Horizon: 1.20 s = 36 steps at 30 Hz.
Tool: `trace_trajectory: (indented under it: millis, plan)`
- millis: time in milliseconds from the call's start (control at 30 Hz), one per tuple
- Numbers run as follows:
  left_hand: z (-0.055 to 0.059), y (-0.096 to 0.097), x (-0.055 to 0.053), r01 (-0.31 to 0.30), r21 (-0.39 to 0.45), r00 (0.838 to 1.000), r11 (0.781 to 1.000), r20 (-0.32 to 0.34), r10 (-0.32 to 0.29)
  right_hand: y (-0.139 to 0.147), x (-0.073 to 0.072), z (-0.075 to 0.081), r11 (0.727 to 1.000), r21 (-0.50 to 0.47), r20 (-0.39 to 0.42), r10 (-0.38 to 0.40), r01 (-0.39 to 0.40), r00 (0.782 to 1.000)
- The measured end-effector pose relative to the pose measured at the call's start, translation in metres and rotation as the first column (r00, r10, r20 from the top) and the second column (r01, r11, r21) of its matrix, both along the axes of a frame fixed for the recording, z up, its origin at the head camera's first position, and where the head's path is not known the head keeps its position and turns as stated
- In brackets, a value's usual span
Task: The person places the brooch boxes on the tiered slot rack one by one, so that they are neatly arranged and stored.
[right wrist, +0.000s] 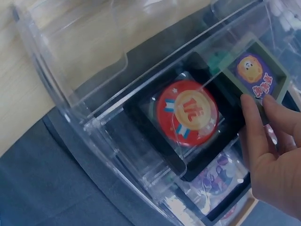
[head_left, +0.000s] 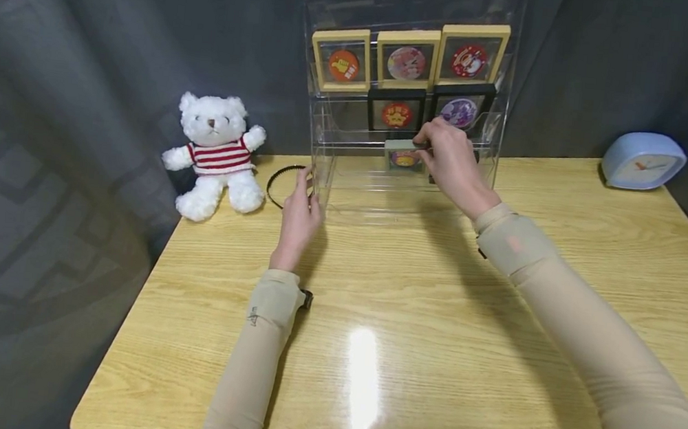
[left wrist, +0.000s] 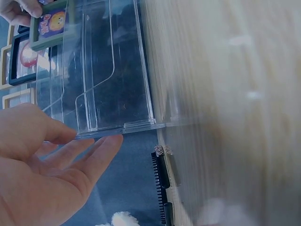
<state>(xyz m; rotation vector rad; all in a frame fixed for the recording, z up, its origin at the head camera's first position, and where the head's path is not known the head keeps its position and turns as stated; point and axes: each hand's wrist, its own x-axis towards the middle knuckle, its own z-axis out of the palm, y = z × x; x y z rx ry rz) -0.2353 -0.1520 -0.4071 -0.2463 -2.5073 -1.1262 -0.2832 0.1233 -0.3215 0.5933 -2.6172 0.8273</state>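
My right hand (head_left: pixel 449 159) pinches the top edge of a small green picture frame (right wrist: pixel 281 82) by one corner, thumb and fingers on its rim. Inside it is a purple picture with an orange round character. The frame is at the lowest tier of a clear acrylic display rack (head_left: pixel 394 214). Beside it in the right wrist view stands a black frame (right wrist: pixel 162 157) with a red round badge (right wrist: pixel 188 112); the right hand mostly hides it in the head view. My left hand (head_left: pixel 300 220) touches the rack's left side with extended fingers.
Three yellow frames (head_left: pixel 369 58) stand on the upper tier, with two black frames (head_left: pixel 422 115) below. Left of the rack are a black toothed hoop (head_left: pixel 269 185) and a white teddy bear (head_left: pixel 212 126) in a striped shirt. A blue clock (head_left: pixel 619 158) stands at the table's (head_left: pixel 429 361) back right.
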Motion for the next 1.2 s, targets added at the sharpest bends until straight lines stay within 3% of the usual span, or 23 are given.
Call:
trace_trajectory:
  millis: [667,1200]
  plan:
    - [-0.002,0.002,0.000,0.003,0.002,1.000,1.000,0.007,-0.003,0.005,0.003,-0.020,0.986,0.164,-0.172,0.042,-0.013,0.984]
    - [-0.001,0.000,0.000,0.004,-0.015,1.000,1.000,0.008,-0.004,0.005,0.002,-0.022,0.988,0.151,-0.160,0.041,-0.017,0.986]
